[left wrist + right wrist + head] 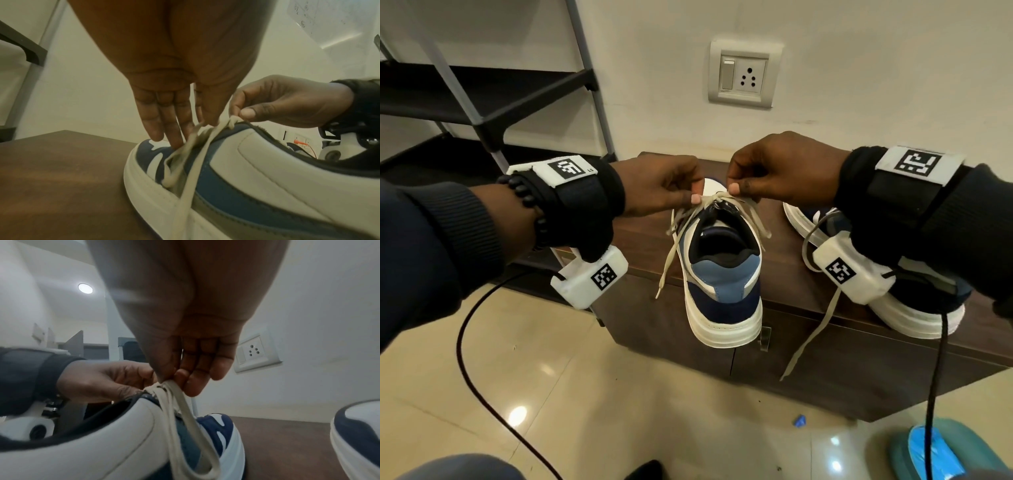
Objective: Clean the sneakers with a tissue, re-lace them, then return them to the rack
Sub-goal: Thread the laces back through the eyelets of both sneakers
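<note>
1. Looking down from the head camera, the white, light-blue and navy leather sneaker (pixel 722 274) stands on the dark brown wooden cabinet top (pixel 640 246), its heel overhanging the front edge toward the viewer. The left hand (pixel 661 186) and the right hand (pixel 780 171) meet above the tongue, each pinching the cream flat shoelace (pixel 709 200) between thumb and forefinger, the other fingers curled in. One loose lace end hangs down the sneaker's left side. The second sneaker of the same colours (pixel 914 308) lies to the right on the same top, partly hidden by the right wrist (its own lace trails over the cabinet front). The black and grey metal shoe rack (pixel 482 102) stands at the upper left, a white wall socket plate (pixel 744 73) above the cabinet.

2. From the left wrist camera, the left hand (pixel 174 100) points its fingers (pixel 170 129) down at the lacing near the toe, thumb and forefinger closed on a strand of the lace (pixel 191 160). The right hand (pixel 287 104) pinches the lace at the collar.

3. From the right wrist camera, the right hand (pixel 185 353) nips a loop of the lace (pixel 185 418) between thumb and fingertips; the left hand (pixel 107 381) grips beside it. The second sneaker's toe (pixel 357 434) shows at the right.
</note>
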The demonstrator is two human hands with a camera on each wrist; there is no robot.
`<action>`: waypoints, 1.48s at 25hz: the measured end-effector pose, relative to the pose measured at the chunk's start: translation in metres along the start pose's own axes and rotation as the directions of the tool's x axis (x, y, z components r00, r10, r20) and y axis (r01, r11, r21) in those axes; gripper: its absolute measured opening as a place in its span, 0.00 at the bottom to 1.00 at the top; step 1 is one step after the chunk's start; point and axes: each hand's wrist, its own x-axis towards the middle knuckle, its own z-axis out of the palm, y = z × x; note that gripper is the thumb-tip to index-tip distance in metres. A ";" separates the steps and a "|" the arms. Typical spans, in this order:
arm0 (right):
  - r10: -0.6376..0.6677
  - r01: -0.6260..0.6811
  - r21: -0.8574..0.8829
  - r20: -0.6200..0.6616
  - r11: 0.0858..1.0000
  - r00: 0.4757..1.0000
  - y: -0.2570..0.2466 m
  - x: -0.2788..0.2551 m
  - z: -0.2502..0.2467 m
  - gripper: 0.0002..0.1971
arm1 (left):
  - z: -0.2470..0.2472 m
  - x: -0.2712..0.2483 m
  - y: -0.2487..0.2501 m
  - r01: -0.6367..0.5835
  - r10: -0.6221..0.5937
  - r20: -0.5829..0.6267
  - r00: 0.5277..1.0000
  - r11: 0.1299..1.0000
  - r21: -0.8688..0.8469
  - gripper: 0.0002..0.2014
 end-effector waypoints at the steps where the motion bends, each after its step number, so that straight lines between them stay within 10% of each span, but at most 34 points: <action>1: -0.017 0.016 -0.072 -0.017 0.997 1.000 -0.001 -0.001 0.000 0.08 | 0.001 0.000 0.001 -0.010 0.010 0.002 1.000 1.000 0.018 0.08; 11: -0.032 0.034 -0.171 0.015 0.985 0.999 0.000 -0.005 0.006 0.08 | 0.008 0.002 0.000 -0.014 0.009 0.027 1.000 0.985 0.173 0.08; 16: 0.027 -0.001 -0.193 0.134 0.981 0.991 0.008 -0.015 0.012 0.08 | 0.011 -0.002 -0.008 0.135 -0.157 0.069 0.985 0.958 0.252 0.22; 20: 0.029 -0.026 -0.081 0.036 0.996 0.999 0.008 -0.020 0.013 0.09 | 0.016 -0.015 -0.007 0.172 -0.175 0.219 0.960 0.985 0.033 0.25; 24: 0.020 -0.014 -0.072 0.087 0.997 0.996 0.004 -0.017 0.015 0.08 | 0.011 -0.017 -0.007 0.106 -0.123 0.101 0.987 0.982 0.156 0.07; 29: 0.037 -0.034 -0.083 0.031 0.996 0.999 0.006 -0.016 0.011 0.07 | -0.011 -0.004 -0.011 0.207 -0.174 -0.192 0.966 0.964 0.169 0.13; 37: -0.058 0.056 -0.047 -0.044 0.997 0.997 -0.001 -0.013 0.006 0.09 | 0.002 0.001 0.004 -0.029 0.033 -0.053 0.998 0.997 0.073 0.10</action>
